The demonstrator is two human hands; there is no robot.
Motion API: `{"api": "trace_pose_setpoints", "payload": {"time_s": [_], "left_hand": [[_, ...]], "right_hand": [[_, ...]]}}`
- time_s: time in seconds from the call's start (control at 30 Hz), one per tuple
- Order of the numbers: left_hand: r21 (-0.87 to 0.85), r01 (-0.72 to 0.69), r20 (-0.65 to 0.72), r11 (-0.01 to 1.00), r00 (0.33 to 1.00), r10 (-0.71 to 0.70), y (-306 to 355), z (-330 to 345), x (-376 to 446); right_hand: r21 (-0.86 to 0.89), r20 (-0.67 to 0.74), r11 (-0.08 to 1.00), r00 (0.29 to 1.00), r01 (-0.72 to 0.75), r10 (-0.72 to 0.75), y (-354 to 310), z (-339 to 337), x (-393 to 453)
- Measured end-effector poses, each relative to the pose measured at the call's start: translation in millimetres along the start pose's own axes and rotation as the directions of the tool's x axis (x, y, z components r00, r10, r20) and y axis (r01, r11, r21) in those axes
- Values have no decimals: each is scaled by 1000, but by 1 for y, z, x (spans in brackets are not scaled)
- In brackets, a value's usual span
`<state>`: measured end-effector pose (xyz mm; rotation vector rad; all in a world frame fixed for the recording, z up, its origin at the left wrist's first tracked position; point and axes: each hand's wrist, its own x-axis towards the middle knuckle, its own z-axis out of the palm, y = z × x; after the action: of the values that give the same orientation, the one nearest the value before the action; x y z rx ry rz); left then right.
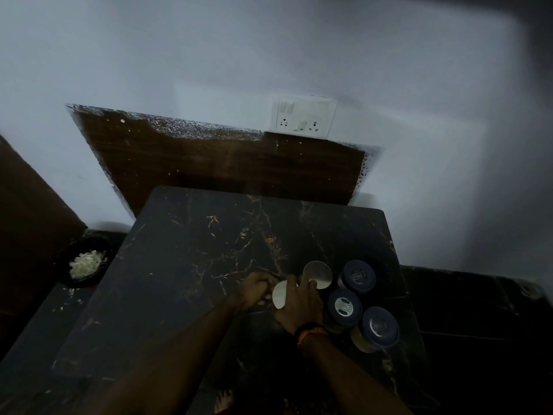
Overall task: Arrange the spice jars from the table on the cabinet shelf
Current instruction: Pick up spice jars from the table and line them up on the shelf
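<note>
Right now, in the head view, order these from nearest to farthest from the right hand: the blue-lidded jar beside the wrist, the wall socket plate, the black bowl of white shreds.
1. Blue-lidded jar, just right of right hand.
2. Black bowl, far left, off the table.
3. Wall socket plate, up on the wall.

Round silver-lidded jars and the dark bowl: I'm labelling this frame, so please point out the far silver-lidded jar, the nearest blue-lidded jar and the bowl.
Far round silver-lidded jar [319, 272], head view, bare lid top.
Nearest blue-lidded jar [379, 327], head view, lid centre.
Dark bowl of pale shreds [61, 265], head view, left rim.
</note>
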<state>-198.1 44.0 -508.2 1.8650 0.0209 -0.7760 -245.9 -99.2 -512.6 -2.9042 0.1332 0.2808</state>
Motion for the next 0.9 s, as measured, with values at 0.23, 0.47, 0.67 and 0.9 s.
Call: {"api": "trace_pose_setpoints", "payload": {"time_s": [0.23, 0.47, 0.67, 0.9], "left_hand": [[-263, 116, -61, 958, 989, -137, -16, -12, -8], [-803, 306, 174, 511, 941, -290, -19, -16, -13], [-931, 210, 191, 298, 977, -91, 6, -19, -13], [-987, 51, 66, 154, 993, 96, 31, -20, -14]], "right_hand": [[228, 47, 970, 995, 80, -93, 3, -25, 16], [451, 136, 863, 938, 228, -319, 3, -90, 37], [693, 41, 685, 936, 226, -351, 4, -123, 41], [889, -56, 418, 951, 187, -306, 9, -138, 49]]}}
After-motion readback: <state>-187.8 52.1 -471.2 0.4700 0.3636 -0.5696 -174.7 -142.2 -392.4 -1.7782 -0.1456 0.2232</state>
